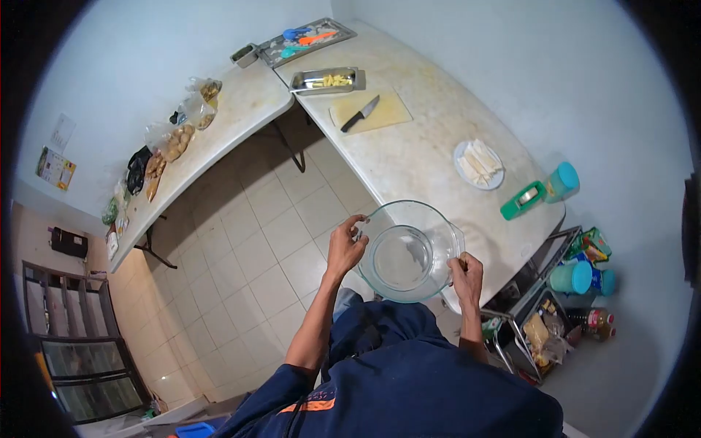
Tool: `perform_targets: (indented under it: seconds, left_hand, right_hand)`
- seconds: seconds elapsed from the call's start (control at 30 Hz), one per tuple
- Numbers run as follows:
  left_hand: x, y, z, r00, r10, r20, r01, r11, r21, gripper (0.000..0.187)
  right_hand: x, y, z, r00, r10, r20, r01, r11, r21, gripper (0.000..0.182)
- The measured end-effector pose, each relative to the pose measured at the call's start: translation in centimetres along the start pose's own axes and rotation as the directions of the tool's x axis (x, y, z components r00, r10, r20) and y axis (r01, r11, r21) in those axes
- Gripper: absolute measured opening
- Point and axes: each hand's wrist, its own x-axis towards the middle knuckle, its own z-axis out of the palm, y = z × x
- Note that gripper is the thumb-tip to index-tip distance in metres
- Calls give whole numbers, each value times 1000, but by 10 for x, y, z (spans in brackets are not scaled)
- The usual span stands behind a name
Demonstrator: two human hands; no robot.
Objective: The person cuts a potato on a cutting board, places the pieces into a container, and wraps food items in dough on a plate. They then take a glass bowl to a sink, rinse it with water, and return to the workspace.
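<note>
A clear glass bowl (401,255) is held in front of my body, partly over the table's near edge. My left hand (347,244) grips its left rim, with the fingers curled over the edge. On the right side my right hand (466,276) is closed round the rim near the handle. The bowl looks empty; the table and floor show through it. Beyond it on the table, a white plate (479,165) bears pale, long pieces. A knife (361,114) with a black handle lies on a yellowish cutting board (394,109).
A metal tray (323,81) holds yellow pieces, and another (307,42) holds coloured utensils. A green box grater (523,201) and a turquoise-lidded container (562,182) stand at right. Bagged produce (177,142) lies on the left table. A rack (537,336) is at lower right.
</note>
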Motion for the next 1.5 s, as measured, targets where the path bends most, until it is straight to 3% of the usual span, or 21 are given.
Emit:
perform_targets:
  seconds: [0.03, 0.2, 0.37, 0.43, 0.53, 0.67, 0.7, 0.8, 1.17, 1.3, 1.4, 1.5]
  left_hand:
    - [18, -4, -6, 1000, -15, 9, 15, 1000, -8, 46]
    - [110, -21, -32, 998, -13, 67, 12, 1000, 14, 46]
    - [209, -43, -52, 970, 147, 191, -156, 987, 35, 44]
    - [242, -38, -62, 952, 159, 261, -178, 983, 53, 46]
    - [294, -28, -71, 902, 51, 429, -117, 985, 128, 52]
    - [352, -35, -61, 856, 80, 511, -178, 973, 147, 56]
    - [367, -35, -58, 839, 69, 539, -175, 974, 147, 56]
    - [409, -38, -40, 805, 88, 587, -213, 966, 148, 57]
    - [524, -30, 62, 687, 234, 688, -388, 919, 74, 64]
    - [564, 19, 88, 644, 179, 743, -390, 913, 118, 62]
    - [596, 17, 117, 627, 348, 697, -461, 887, -27, 65]
    - [623, 39, 133, 622, 354, 698, -486, 874, -9, 67]
  right_hand:
    - [13, -6, 13, 999, 39, 6, -39, 999, -11, 32]
    - [74, -20, 72, 997, -51, -53, 44, 990, -131, 29]
    - [120, -28, 133, 979, -78, -189, 37, 976, -215, 32]
    - [131, -30, 153, 971, -36, -237, -4, 986, -168, 32]
    - [160, -25, 179, 955, -5, -297, -27, 994, -105, 31]
    - [185, -53, 206, 938, 37, -346, -30, 999, 27, 28]
    - [197, -51, 212, 915, 131, -382, -114, 991, 66, 27]
    - [227, -49, 216, 877, 309, -367, -242, 946, 217, 26]
    - [323, -35, 195, 788, 395, -473, -283, 913, 293, 22]
    - [360, -34, 176, 763, 402, -506, -249, 905, 345, 21]
    - [389, -35, 160, 758, 371, -537, -268, 927, 262, 23]
    - [422, 5, 148, 779, 225, -585, -150, 973, 175, 26]
